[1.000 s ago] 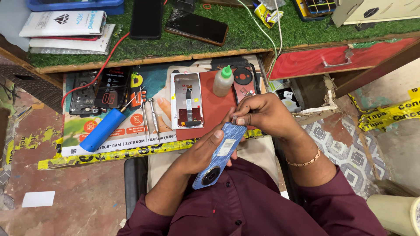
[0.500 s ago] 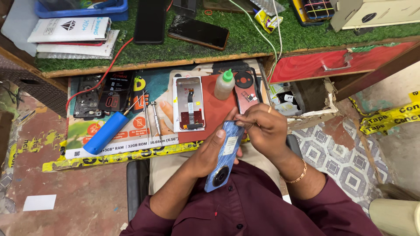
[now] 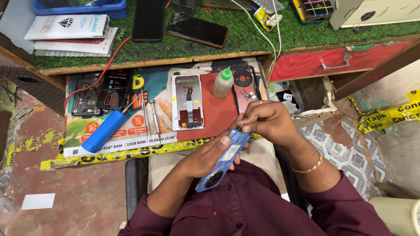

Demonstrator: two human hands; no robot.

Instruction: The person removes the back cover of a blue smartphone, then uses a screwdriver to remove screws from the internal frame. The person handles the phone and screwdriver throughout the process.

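Your left hand point(image 3: 205, 157) holds the blue phone back cover point(image 3: 223, 158) from below, its grip closed around the cover with the thumb lying on the upper face, and the cover is tilted above your lap, with the round camera hole at the end near your body. Your right hand point(image 3: 267, 122) is at the far end of the cover, its grip pinched shut on that top edge; whether a small tool is between the fingertips, I cannot tell. Just beyond both grips, on the worktop point(image 3: 131, 148), lies a red mat point(image 3: 218, 116) that carries an open phone frame point(image 3: 188, 102) and a small white bottle with a green cap point(image 3: 223, 82). To the left of your left grip, well apart, lie two thin metal tools point(image 3: 153, 118) and a blue cylinder-shaped tool point(image 3: 103, 132). To the right of your right grip there is a red drawer point(image 3: 332, 63).
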